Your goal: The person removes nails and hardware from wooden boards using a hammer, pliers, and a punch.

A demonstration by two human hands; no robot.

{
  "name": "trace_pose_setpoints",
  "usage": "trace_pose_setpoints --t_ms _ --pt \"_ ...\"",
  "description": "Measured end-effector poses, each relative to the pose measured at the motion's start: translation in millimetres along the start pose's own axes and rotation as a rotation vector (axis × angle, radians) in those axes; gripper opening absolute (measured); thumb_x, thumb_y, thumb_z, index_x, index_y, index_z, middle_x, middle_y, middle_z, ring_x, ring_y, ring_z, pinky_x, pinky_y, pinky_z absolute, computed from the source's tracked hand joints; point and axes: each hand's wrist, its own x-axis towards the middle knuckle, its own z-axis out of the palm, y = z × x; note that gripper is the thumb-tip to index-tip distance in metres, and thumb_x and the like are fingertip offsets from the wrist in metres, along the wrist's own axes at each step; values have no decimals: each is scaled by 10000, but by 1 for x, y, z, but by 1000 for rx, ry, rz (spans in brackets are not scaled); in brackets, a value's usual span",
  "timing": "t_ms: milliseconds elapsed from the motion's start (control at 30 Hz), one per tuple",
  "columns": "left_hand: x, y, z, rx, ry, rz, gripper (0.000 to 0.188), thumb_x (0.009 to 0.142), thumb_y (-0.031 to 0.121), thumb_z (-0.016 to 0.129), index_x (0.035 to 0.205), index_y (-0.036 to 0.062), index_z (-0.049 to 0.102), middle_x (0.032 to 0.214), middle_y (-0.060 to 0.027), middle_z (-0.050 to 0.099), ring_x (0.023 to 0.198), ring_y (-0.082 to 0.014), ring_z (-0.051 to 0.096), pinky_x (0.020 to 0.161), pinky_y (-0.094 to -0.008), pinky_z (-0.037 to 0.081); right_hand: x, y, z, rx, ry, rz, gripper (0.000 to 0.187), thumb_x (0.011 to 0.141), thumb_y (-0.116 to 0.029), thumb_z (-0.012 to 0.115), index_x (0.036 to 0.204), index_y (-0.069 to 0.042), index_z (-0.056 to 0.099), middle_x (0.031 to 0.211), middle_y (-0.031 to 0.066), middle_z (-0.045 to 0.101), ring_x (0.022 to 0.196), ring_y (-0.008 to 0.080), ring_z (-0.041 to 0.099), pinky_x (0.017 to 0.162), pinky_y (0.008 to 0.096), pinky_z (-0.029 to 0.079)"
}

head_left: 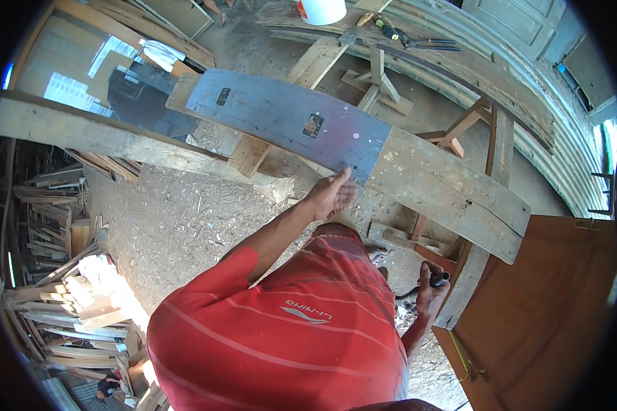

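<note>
Blue-grey, the long, flat, painted wooden board (267,113) runs far-left to near-right, meeting a weathered brown plank (452,188) at right; left hand (334,195) nearer, loosely open by its near edge, contact unclear; right hand (429,293) grips a dark cylindrical handle (440,279).

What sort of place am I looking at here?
Probably a woodworking workshop or yard: a long plank lies across timber supports, wood scraps are piled at the lower left, and hand tools lie on boards beyond.
</note>
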Motion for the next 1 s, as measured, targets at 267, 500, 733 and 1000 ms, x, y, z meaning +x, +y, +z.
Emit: trace_pose_setpoints --t_ms 267,500,733,1000 --pt "15 -4 -9 -505 199 145 523 960 404 709 1219 4 496 1080 -157 589 1035 -285 630 925 -454 573 12 17 9 -233 -92 -213 228 914 -205 767 998 3 723 776 -10 615 679 53 480 610 258 408" --pt "8 8 -67 -652 236 171 368 990 379 670 1085 53 529 1020 -118 586 1001 -259 621 917 -445 576 51 -15 85 -242 -237 -231 590 957 -322 716 1398 39 560 1072 109 719 707 99 584 636 282 493" --pt "1 11 -83 -577 175 202 335 1003 388 652 1123 99 532 999 -93 669 982 -225 682 883 -382 585 74 -54 179 -137 -116 -182 668 962 -402 711 1433 37 533 930 73 704 662 89 552 597 266 455" --pt "-9 16 -112 -433 -66 11 631 976 586 602 1341 93 453 1135 -111 636 1053 -205 636 915 -369 547 46 -84 229 9 -79 -100 616 960 -379 720 1400 28 577 873 18 676 632 75 525 580 250 442"
